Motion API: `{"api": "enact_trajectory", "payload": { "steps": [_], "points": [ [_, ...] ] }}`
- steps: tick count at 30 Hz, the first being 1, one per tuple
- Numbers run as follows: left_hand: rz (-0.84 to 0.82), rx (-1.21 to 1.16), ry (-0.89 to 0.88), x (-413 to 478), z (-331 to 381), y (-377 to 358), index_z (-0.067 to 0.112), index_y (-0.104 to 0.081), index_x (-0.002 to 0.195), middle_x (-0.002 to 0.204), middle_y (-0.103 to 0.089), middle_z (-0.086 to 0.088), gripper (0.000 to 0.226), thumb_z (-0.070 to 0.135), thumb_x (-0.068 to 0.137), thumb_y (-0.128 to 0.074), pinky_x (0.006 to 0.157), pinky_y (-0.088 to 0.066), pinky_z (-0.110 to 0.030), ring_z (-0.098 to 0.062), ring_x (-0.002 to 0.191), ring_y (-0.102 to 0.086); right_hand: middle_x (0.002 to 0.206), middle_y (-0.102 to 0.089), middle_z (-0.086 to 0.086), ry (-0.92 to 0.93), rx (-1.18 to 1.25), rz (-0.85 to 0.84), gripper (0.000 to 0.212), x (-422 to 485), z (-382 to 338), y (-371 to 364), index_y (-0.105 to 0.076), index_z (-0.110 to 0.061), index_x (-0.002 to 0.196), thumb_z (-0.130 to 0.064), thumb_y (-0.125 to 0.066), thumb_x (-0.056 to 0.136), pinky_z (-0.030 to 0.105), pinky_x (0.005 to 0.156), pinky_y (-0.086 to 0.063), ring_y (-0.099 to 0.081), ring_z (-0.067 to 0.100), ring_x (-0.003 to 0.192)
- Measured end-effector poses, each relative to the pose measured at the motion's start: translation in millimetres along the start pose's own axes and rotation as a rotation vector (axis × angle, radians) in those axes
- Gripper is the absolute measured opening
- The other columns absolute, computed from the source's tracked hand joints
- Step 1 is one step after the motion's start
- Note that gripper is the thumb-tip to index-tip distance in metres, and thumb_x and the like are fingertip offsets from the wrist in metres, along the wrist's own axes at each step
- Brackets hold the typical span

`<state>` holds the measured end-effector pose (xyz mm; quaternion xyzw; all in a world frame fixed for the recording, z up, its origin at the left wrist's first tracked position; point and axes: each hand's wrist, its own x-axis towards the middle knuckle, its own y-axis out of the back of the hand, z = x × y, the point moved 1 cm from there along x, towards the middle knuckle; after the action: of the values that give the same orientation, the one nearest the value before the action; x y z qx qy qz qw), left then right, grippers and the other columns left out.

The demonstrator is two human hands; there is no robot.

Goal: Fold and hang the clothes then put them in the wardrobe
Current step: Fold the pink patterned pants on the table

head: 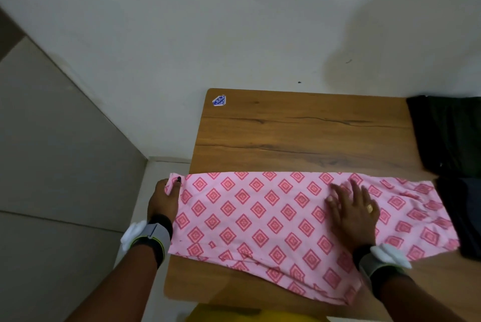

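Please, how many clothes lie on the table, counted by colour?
Pink cloth: 1
Dark cloths: 2
Total: 3

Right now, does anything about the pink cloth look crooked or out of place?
Slightly. The pink cloth has a straight far edge, but its near edge slants and bunches toward the front right of the table. Its left end overhangs the side, where the left hand pinches a corner; the right hand presses flat on it.
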<state>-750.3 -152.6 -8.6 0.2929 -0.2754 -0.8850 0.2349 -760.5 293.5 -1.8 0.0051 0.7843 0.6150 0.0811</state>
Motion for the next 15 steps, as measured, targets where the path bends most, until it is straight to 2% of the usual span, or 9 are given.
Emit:
{"api": "enact_trajectory", "payload": {
  "steps": [2, 4, 6, 9, 11, 15],
  "points": [
    [0.039, 0.052, -0.070, -4.2, 4.1, -3.4, 0.028, -0.053, 0.121, 0.108, -0.066, -0.007, 0.049, 0.064, 0.094, -0.034, 0.085, -0.051, -0.041, -0.030, 0.094, -0.062, 0.163, 0.007, -0.001, -0.060, -0.088, -0.101, 0.064, 11.2, 17.3, -1.3, -0.008, -0.054, 0.147, -0.076, -0.008, 0.088, 0.058, 0.115, 0.010, 0.008, 0.030, 0.149],
    [0.107, 0.072, -0.142, -10.1, 9.8, -7.4, 0.029, -0.049, 0.125, 0.112, -0.066, -0.008, 0.045, 0.060, 0.097, -0.032, 0.085, -0.049, -0.043, -0.033, 0.098, -0.062, 0.161, 0.019, 0.000, -0.085, -0.148, -0.126, 0.069, 19.9, 26.8, 1.6, 0.009, -0.059, 0.144, -0.085, -0.004, 0.081, 0.059, 0.111, 0.020, 0.017, 0.032, 0.147],
    [0.149, 0.088, -0.196, -14.6, 17.5, -11.5, 0.029, -0.045, 0.128, 0.114, -0.065, -0.008, 0.045, 0.058, 0.098, -0.029, 0.085, -0.049, -0.043, -0.033, 0.100, -0.062, 0.162, 0.017, 0.003, -0.132, -0.155, -0.088, 0.074, 28.7, 29.0, 8.4, 0.005, -0.057, 0.146, -0.087, -0.004, 0.078, 0.059, 0.109, 0.021, 0.014, 0.034, 0.148],
    [0.177, 0.097, -0.234, -12.8, 27.9, -16.6, 0.029, -0.044, 0.130, 0.114, -0.066, -0.009, 0.048, 0.059, 0.097, -0.026, 0.083, -0.046, -0.039, -0.034, 0.099, -0.062, 0.163, 0.006, 0.009, -0.249, -0.104, -0.037, 0.079, 42.2, 35.6, 15.3, -0.010, -0.051, 0.150, -0.085, -0.002, 0.079, 0.064, 0.113, 0.012, 0.010, 0.037, 0.148],
    [0.192, 0.099, -0.237, -7.9, 32.1, -19.1, 0.030, -0.043, 0.131, 0.114, -0.066, -0.010, 0.047, 0.058, 0.097, -0.026, 0.081, -0.044, -0.036, -0.034, 0.099, -0.062, 0.163, 0.005, 0.010, -0.268, -0.123, -0.064, 0.080, 47.5, 43.2, 12.7, -0.009, -0.050, 0.150, -0.086, 0.000, 0.079, 0.066, 0.113, 0.008, 0.013, 0.037, 0.148],
    [0.197, 0.104, -0.220, 7.5, 41.9, -23.3, 0.030, -0.044, 0.129, 0.115, -0.065, -0.010, 0.044, 0.058, 0.098, -0.028, 0.083, -0.045, -0.038, -0.034, 0.100, -0.062, 0.163, 0.008, 0.009, -0.277, -0.133, -0.074, 0.079, 59.7, 51.7, 10.9, -0.004, -0.051, 0.150, -0.087, -0.001, 0.080, 0.068, 0.111, 0.009, 0.016, 0.036, 0.147]
  ]
}}
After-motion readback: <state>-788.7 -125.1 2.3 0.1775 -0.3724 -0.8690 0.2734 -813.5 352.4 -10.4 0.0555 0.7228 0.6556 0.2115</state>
